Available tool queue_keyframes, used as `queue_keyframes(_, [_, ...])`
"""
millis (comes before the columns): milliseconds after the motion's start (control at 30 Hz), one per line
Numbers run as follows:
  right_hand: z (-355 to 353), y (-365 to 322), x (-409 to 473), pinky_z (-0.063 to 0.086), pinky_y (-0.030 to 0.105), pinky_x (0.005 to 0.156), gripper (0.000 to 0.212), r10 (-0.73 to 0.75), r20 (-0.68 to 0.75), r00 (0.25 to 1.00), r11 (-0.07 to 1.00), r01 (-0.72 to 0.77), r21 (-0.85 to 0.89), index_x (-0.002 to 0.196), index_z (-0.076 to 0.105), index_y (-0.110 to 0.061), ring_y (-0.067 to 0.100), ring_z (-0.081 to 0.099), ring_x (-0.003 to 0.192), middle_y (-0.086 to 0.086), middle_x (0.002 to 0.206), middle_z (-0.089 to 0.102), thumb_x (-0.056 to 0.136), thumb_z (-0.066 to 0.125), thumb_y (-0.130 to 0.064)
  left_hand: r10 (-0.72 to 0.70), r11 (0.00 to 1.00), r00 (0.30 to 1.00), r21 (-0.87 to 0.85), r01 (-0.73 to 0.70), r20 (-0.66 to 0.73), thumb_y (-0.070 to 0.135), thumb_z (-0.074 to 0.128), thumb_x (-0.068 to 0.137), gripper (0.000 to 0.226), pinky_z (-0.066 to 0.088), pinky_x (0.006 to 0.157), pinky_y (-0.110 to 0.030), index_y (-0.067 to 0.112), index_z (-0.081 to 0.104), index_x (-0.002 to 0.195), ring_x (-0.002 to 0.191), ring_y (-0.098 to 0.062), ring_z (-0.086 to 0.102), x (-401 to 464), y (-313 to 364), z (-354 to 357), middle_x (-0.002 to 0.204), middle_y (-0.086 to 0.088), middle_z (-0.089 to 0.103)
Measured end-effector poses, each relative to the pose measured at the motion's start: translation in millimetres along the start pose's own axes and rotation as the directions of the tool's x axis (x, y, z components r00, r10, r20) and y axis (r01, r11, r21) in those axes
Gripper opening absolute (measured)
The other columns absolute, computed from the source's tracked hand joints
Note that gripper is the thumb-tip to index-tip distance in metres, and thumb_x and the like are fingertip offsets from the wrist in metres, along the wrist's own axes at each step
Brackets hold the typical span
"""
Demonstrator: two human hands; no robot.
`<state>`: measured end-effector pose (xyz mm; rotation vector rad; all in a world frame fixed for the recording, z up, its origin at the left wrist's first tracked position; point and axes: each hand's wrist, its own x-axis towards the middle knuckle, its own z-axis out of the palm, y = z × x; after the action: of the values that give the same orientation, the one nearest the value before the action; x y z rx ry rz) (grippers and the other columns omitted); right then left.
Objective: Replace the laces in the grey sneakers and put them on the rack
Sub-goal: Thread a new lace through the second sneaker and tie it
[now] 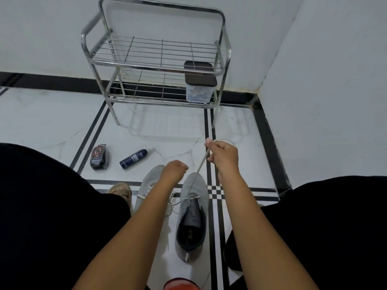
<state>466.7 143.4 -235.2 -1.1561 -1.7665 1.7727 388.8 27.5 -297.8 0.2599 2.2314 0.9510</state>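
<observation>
Two grey sneakers stand side by side on the tiled floor between my knees. The right sneaker [193,210] has its tongue exposed and its mouth towards me. A white lace [200,164] runs taut from its front eyelets up to my right hand [223,152], which grips it above and beyond the toe. The left sneaker [146,185] is partly hidden under my left forearm, with loose white lace beside it. My left hand [174,168] hovers over the gap between the toes, fingers curled; I cannot make out anything in it. The steel rack [156,65] stands against the far wall.
A clear box with a dark lid [199,88] sits on the rack's lower shelf at the right. A shoe-polish sponge [98,158] and a dark spray can [134,159] lie on the floor left of the sneakers. My black-clad knees flank the view. A red object [181,284] shows at the bottom edge.
</observation>
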Motion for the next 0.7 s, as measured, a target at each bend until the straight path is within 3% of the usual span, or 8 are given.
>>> queue_keyframes(100, [-2, -14, -4, 0.042, 0.013, 0.046, 0.021, 0.012, 0.006, 1.0, 0.997, -0.013, 0.08, 0.09, 0.075, -0.006, 0.01, 0.049, 0.061, -0.007, 0.066, 0.057, 0.087, 0.071, -0.027, 0.34, 0.935, 0.94, -0.115, -0.334, 0.033, 0.024, 0.039, 0.103, 0.031, 0.041, 0.094, -0.027, 0.016, 0.06, 0.124, 0.115, -0.015, 0.056, -18, 19, 19, 0.122, -0.001, 0.063])
queue_keyframes(200, [-4, -21, -3, 0.043, 0.018, 0.049, 0.017, 0.003, -0.006, 1.0, 0.986, -0.001, 0.167, 0.087, 0.074, -0.006, 0.008, 0.047, 0.061, -0.008, 0.069, 0.057, 0.086, 0.071, -0.022, 0.452, 0.849, 0.892, -0.3, -0.435, -0.015, 0.025, 0.043, 0.102, 0.025, 0.042, 0.081, -0.014, 0.018, 0.066, 0.108, 0.095, -0.005, 0.059, -31, 37, 21, 0.098, 0.004, 0.067])
queue_keyframes(333, [-20, -24, 5, 0.039, 0.021, 0.054, 0.02, 0.104, -0.135, 0.985, 0.947, -0.056, 0.318, 0.09, 0.075, -0.007, 0.008, 0.04, 0.06, -0.003, 0.07, 0.052, 0.083, 0.075, -0.025, 0.352, 0.876, 0.934, -0.327, -0.354, -0.068, 0.028, 0.048, 0.1, 0.028, 0.04, 0.069, -0.021, 0.022, 0.066, 0.078, 0.073, -0.009, 0.053, -24, 27, 8, 0.071, 0.005, 0.056])
queue_keyframes(500, [-43, -15, 16, 0.043, 0.019, 0.055, 0.014, 0.255, -0.26, 0.931, 0.853, -0.09, 0.514, 0.088, 0.075, -0.006, 0.008, 0.045, 0.063, -0.001, 0.073, 0.055, 0.083, 0.076, -0.02, 0.155, 0.979, 0.985, -0.12, -0.163, -0.075, 0.03, 0.047, 0.099, 0.031, 0.036, 0.059, -0.026, 0.019, 0.063, 0.075, 0.064, -0.013, 0.048, -3, -18, -1, 0.067, 0.003, 0.053])
queue_keyframes(700, [-49, -4, 20, 0.047, 0.017, 0.058, 0.015, 0.308, -0.316, 0.897, 0.828, -0.089, 0.554, 0.09, 0.075, -0.006, 0.007, 0.047, 0.063, -0.003, 0.072, 0.057, 0.085, 0.074, -0.021, -0.064, 0.996, 0.991, 0.053, 0.071, -0.114, 0.029, 0.041, 0.101, 0.035, 0.041, 0.074, -0.03, 0.019, 0.061, 0.075, 0.081, -0.022, 0.056, 11, -64, 2, 0.08, -0.002, 0.06])
